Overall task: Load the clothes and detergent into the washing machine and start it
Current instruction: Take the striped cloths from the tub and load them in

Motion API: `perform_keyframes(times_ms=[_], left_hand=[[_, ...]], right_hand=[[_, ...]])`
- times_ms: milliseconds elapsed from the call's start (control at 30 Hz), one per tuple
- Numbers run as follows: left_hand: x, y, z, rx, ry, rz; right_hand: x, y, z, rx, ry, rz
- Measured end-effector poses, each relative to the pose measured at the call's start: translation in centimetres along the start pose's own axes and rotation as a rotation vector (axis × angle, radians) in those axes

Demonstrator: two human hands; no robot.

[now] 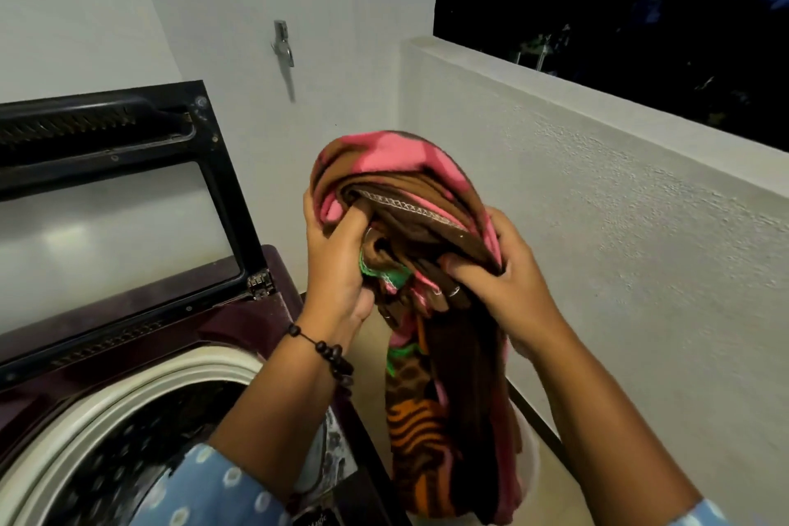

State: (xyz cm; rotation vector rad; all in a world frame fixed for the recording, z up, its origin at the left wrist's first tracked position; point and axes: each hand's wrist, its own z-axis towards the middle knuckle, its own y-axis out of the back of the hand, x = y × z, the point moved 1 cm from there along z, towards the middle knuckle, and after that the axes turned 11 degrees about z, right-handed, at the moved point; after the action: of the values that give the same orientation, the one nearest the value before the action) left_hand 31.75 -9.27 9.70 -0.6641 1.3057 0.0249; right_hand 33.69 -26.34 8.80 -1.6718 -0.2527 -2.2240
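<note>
- The washing machine (179, 337) is cut off by the left and bottom edges; only part of its drum opening shows.
- The drum's inside is dark and blurred; its contents cannot be told.
- The left hand (337, 265) has its fingertips buried in the bundled cloth (410, 235).
- The cloth's lower end is hidden behind the right forearm.
- The label at the bottom edge is cut off, unreadable.

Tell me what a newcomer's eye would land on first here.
First the bundled cloth, pink, brown and orange, held up at centre by the left hand and right hand, its tail hanging down. Next the washer at lower left, its lid raised and the drum open beside the cloth.
</note>
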Motion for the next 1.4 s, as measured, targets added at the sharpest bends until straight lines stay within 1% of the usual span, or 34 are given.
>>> perform_keyframes(times_ms=[67,167,233,300,400,467,600,667,733,767,833,867,933,1033,1067,1133,1167,1200,1233,1267,1333,1400], left_hand=[[0.0,0.1,0.2,-0.021,0.011,-0.090],[-0.1,-0.1,0.5,-0.012,0.077,-0.201],[0.0,-0.3,0.8,0.005,0.110,-0.290],[0.2,-0.6,0.8,-0.035,0.113,-0.310],[1.3,-0.9,0.1,-0.139,0.090,-0.183],[2.6,-0.9,-0.6,-0.140,0.080,-0.061],[4.4,-0.5,-2.0,-0.021,0.108,0.068],[5.0,-0.3,-2.5,0.075,0.131,0.102],[4.8,0.2,-2.9,0.155,0.153,0.162],[4.3,0.6,-3.0,0.165,0.166,0.227],[3.1,1.7,-2.7,0.158,0.163,0.430],[2.3,2.1,-2.4,0.165,0.115,0.552],[-0.1,2.0,-2.1,0.217,-0.060,0.756],[-2.7,0.8,-1.6,0.352,-0.309,1.098],[-2.9,0.2,-1.3,0.405,-0.354,1.245],[-2.9,-0.8,-1.0,0.534,-0.392,1.526],[-2.6,-1.2,-0.9,0.581,-0.401,1.611],[-2.3,-1.3,-0.7,0.598,-0.405,1.623],[-2.0,-1.2,-0.4,0.592,-0.407,1.558],[-1.8,-0.9,-0.1,0.570,-0.404,1.442],[-1.8,-0.4,0.2,0.514,-0.375,1.229],[-1.9,0.0,0.5,0.498,-0.340,1.080]], right_hand=[[-0.6,0.2,-0.7,0.099,-0.054,0.099],[-2.2,0.5,-1.3,0.186,-0.125,0.112],[-3.5,0.2,-1.9,0.188,-0.172,0.148],[-4.1,-0.2,-2.2,0.166,-0.195,0.217],[-3.9,-1.3,-2.0,0.111,-0.225,0.307],[-3.9,-1.8,-1.7,0.053,-0.222,0.365],[-4.4,-1.6,-0.5,-0.191,-0.138,0.380],[-4.3,-0.5,0.2,-0.277,-0.088,0.314],[-3.9,0.9,0.6,-0.322,-0.049,0.211],[-3.6,1.6,0.8,-0.322,-0.020,0.145],[-2.7,2.9,1.0,-0.280,0.049,-0.010],[-2.2,3.4,1.2,-0.252,0.068,-0.086],[-1.3,3.9,1.5,-0.188,0.102,-0.237],[-0.2,3.2,1.8,-0.073,0.139,-0.496],[0.2,2.6,1.8,-0.025,0.151,-0.590],[0.4,1.3,1.9,0.062,0.183,-0.744],[0.7,0.9,2.0,0.087,0.194,-0.788],[0.9,0.7,2.0,0.093,0.195,-0.806],[1.2,0.6,2.0,0.094,0.190,-0.803],[1.3,0.7,2.0,0.104,0.178,-0.775],[1.4,1.0,1.7,0.155,0.131,-0.647],[1.4,1.7,1.3,0.212,0.069,-0.501]])
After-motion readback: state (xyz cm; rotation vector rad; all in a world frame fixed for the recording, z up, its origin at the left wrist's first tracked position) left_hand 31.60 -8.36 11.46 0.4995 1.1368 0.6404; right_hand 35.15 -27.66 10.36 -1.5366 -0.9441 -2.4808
